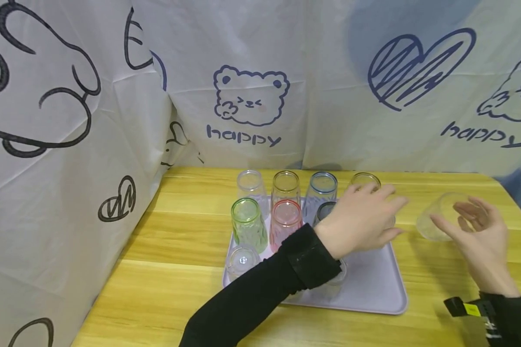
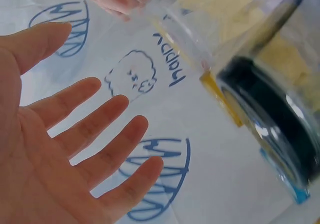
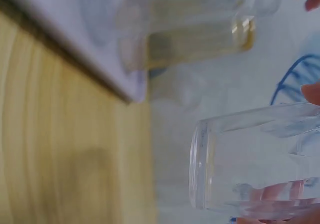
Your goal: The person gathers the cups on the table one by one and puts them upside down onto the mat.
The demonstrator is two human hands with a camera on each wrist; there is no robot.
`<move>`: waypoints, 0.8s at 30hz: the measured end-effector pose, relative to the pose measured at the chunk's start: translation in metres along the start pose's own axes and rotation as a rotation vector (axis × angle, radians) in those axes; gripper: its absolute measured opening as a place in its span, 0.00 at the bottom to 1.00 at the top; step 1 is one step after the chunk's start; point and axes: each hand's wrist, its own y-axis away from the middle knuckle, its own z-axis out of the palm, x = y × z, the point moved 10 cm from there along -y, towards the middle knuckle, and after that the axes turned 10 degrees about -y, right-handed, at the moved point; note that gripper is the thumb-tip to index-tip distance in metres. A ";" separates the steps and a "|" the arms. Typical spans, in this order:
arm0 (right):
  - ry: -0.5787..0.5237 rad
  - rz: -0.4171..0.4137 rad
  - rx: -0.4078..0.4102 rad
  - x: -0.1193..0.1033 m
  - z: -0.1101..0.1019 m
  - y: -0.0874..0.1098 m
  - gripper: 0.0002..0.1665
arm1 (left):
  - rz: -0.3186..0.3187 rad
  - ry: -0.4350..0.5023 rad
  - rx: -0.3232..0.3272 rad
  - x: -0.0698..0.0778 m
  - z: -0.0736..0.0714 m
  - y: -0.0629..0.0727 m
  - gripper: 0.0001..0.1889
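Observation:
My right hand (image 1: 482,236) grips a clear drinking glass (image 1: 431,222) at the right of the tray, above the table. The glass leans, and in the right wrist view its thick base (image 3: 200,169) points toward the table side. My left hand (image 1: 360,219) reaches across the tray with nothing in it; in the left wrist view its fingers (image 2: 107,144) are spread. Closest to that hand are a dark-rimmed glass (image 1: 325,209) and an amber-rimmed glass (image 1: 364,178), both partly hidden by it.
On a pale lilac tray (image 1: 373,294) stand glasses with green (image 1: 248,224), red (image 1: 285,224), yellow (image 1: 285,185) and blue (image 1: 322,185) rims. Clear glasses (image 1: 243,262) stand near its front. A printed white cloth (image 1: 330,120) hangs behind the wooden table (image 1: 165,270).

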 end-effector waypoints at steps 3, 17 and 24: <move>-0.123 -0.029 -0.006 -0.022 0.004 0.014 0.47 | -0.007 0.019 0.059 -0.007 -0.007 0.012 0.29; -0.819 -0.219 -0.213 -0.106 0.038 0.066 0.38 | -0.032 0.114 0.398 -0.027 -0.034 0.069 0.29; -1.098 -0.135 -0.350 -0.126 0.072 0.084 0.32 | -0.019 0.282 0.549 -0.032 -0.039 0.089 0.30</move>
